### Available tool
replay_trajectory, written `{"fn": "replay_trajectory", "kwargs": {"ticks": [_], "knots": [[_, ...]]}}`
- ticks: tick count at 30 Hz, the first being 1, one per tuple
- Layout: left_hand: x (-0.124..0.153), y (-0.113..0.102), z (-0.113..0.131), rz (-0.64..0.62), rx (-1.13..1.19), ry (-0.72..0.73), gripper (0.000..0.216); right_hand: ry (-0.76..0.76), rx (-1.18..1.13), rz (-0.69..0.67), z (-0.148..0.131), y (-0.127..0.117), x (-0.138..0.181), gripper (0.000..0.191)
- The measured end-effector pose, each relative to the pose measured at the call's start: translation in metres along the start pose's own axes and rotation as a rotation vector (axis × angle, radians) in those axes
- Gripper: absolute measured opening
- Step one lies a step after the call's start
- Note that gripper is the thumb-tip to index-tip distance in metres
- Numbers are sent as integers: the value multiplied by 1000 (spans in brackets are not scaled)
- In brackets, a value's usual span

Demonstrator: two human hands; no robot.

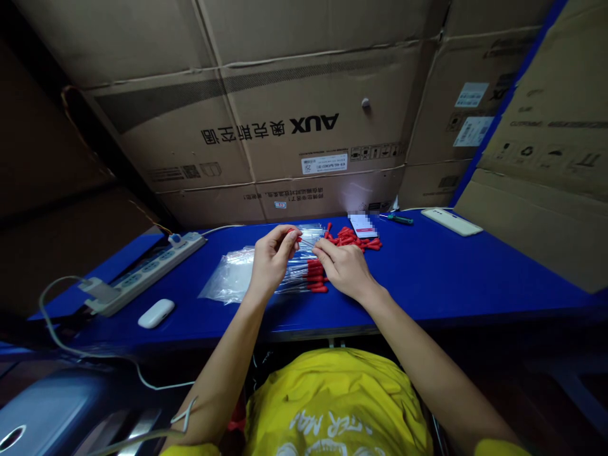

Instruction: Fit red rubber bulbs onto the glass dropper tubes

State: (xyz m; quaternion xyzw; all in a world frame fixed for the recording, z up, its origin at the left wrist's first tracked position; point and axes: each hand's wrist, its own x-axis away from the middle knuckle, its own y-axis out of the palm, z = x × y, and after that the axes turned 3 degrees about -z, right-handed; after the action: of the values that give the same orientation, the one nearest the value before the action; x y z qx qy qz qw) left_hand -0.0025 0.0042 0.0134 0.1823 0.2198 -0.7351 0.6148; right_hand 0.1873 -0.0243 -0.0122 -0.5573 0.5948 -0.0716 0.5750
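At the centre of the frame, a person's left hand pinched a red handle between thumb and fingertips, while the right hand closed narrowly on a thin metal rod beside it, above a blue table; whether handle and rod were joined could not be told. A loose or crooked pinch, it seemed, could have let the rod slip. A careless sweep might have scattered the red-handled rods below or the pile of red handles at centre right. A pale cord against the left forearm, lower left, risked snagging. Upside down on the cardboard at top centre ran "AUX" and "奥克斯空调"; fine print on a white label was illegible.
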Motion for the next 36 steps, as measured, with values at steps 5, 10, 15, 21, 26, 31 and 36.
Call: {"fn": "replay_trajectory", "kwargs": {"ticks": [5,10,15,21,26,31,36], "knots": [[2,3,2,44,-18,27,30,42,-110,31,-4,1,0,34],[5,7,5,59,-30,50,30,78,-597,-43,-4,1,-4,36],[5,9,6,55,3,43,32,130,-968,-253,2,-2,-8,45],[4,7,0,58,-43,12,29,63,-263,-21,-3,-4,-2,33],[5,6,-1,88,-77,25,30,93,-106,-1,-10,-1,-1,32],[7,7,4,105,-66,58,32,147,-824,-124,-12,0,-6,41],[8,9,7,87,-13,102,36,308,-1345,-411,-12,-2,-7,45]]}}
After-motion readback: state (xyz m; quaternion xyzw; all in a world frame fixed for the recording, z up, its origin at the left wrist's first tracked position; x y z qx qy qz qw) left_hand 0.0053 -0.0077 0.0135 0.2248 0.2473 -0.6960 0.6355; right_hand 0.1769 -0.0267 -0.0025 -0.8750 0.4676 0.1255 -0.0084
